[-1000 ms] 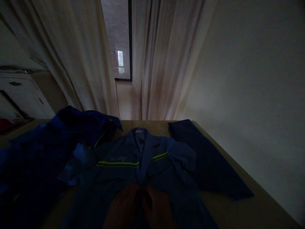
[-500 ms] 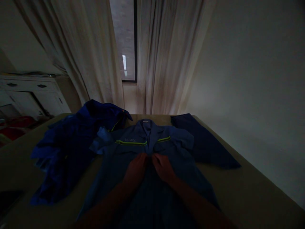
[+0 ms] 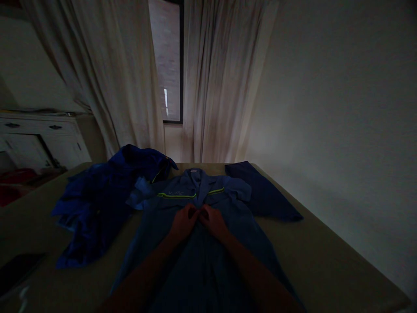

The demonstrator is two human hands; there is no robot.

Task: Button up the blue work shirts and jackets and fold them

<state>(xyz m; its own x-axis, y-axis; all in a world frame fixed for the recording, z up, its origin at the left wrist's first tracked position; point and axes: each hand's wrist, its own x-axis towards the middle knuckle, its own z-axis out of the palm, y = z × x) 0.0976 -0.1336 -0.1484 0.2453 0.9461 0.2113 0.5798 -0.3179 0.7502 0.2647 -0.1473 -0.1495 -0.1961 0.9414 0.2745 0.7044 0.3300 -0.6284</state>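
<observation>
A blue-grey collared work shirt (image 3: 234, 226) lies spread face up on the table, its collar away from me and yellow stripes across the chest. Both hands meet at the front opening just below those stripes. With bent fingers pinched together, my left hand (image 3: 185, 221) grips the front edge of the shirt. My right hand (image 3: 212, 219) pinches the cloth right beside it, the fingertips touching or nearly so. Whatever button or fastener lies between the fingers is hidden, and the picture is dark.
A crumpled bright-blue garment (image 3: 107, 195) lies left of the shirt. Folded dark-blue cloth (image 3: 270, 195) lies partly under its right side. A dark flat object (image 3: 21, 267) is at lower left. A wall (image 3: 325, 130) borders the table (image 3: 325, 269); curtains (image 3: 215, 87) hang behind.
My hands have come closer together at the shirt's front opening, closing the small gap between them. The camera view has shifted slightly.
</observation>
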